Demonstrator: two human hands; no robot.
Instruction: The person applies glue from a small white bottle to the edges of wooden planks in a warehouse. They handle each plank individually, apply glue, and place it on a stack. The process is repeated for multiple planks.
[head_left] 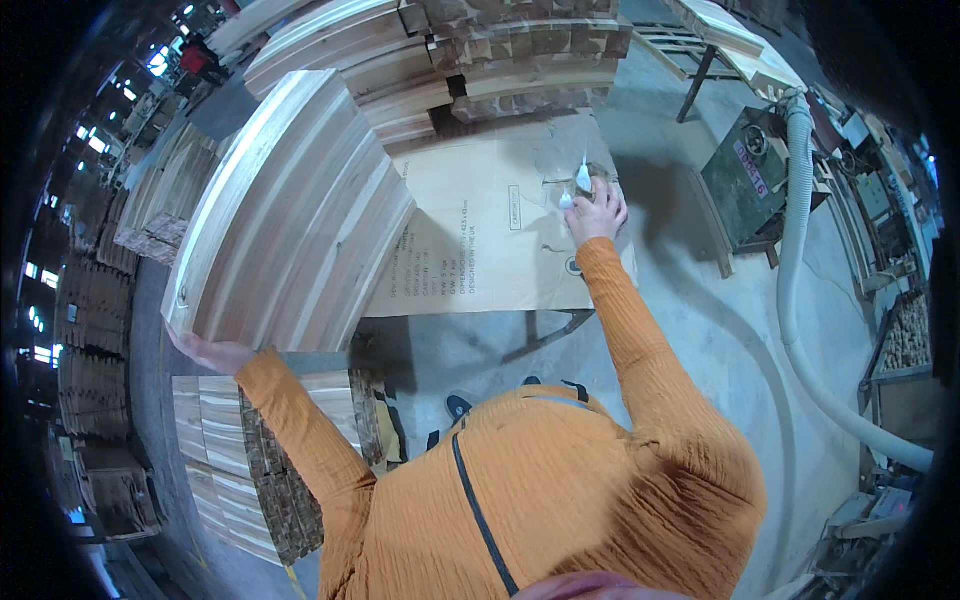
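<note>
A large striped wooden panel point(300, 220) stands tilted over the left part of a cardboard-topped table point(530, 275). My left hand point(215, 352) grips its near lower corner, the fingers partly hidden by the wood. At the table's right end, my right hand point(598, 212) is closed, its fingers bent around something small that I cannot make out. A white pointed tip point(584, 178) rises just beyond those fingers, and a smaller white piece point(566, 201) shows beside the thumb.
Stacked boards point(520, 60) rise at the table's far side. More panels point(225, 470) are piled on the floor at my left. To the right stand a green metal machine box point(745, 180) and a thick pale hose point(795, 270) that curves down across the floor.
</note>
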